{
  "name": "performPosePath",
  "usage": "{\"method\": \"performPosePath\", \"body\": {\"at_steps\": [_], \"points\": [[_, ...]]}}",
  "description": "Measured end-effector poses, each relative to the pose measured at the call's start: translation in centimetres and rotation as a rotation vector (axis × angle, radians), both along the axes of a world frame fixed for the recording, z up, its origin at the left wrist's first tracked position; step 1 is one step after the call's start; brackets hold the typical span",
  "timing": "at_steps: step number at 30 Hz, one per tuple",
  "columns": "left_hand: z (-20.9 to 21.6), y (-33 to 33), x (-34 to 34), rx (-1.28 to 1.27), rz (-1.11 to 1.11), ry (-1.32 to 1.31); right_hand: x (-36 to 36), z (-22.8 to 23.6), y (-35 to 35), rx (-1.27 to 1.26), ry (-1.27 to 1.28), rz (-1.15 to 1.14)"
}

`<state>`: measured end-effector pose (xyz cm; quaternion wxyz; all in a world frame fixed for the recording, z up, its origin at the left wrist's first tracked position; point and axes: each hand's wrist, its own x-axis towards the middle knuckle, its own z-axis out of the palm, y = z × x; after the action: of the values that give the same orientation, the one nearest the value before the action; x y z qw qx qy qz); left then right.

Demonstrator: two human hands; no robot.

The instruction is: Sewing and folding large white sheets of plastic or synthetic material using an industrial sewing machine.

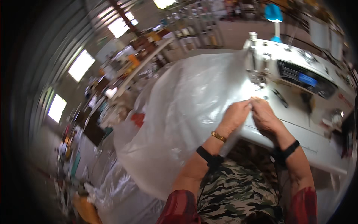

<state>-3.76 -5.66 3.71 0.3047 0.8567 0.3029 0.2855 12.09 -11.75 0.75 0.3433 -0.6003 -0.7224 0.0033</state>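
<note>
A large translucent plastic sheet (186, 100) spreads over the left of the table and hangs down its front. My left hand (238, 114) is closed at the sheet's right edge, in front of the sewing machine (291, 56). Close against it, fingertips nearly touching, my right hand (264, 115) is pinched too; whatever lies between its fingers is hidden. Both hands are just on the near side of the lit needle area (257, 84). A small dark tool, perhaps thread snips (280, 98), lies on the machine bed to the right of my fingers.
A blue lamp (274, 14) stands behind the machine. The white table's front edge (320, 162) runs close to my lap. Crumpled clear plastic (112, 183) lies at the lower left. Cluttered shelving (143, 61) and a metal rack (194, 26) stand farther back.
</note>
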Motion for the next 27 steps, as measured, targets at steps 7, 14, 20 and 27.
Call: {"method": "performPosePath", "body": {"at_steps": [7, 14, 20, 27], "points": [[-1.7, 1.5, -10.8, 0.318, 0.335, 0.272, -0.6, 0.6, 0.1, -0.158, 0.018, -0.028], [-4.6, 6.6, -14.7, 0.422, 0.336, 0.327, -1.8, -1.3, -2.5, -0.055, 0.005, -0.099], [-6.1, 9.2, -15.5, 0.497, 0.213, 0.16, -9.3, -2.3, -10.9, 0.149, 0.185, 0.038], [-4.6, 10.7, -15.5, 0.387, 0.2, 0.268, -15.3, -9.7, -8.5, -0.583, 1.676, 0.039]]}}
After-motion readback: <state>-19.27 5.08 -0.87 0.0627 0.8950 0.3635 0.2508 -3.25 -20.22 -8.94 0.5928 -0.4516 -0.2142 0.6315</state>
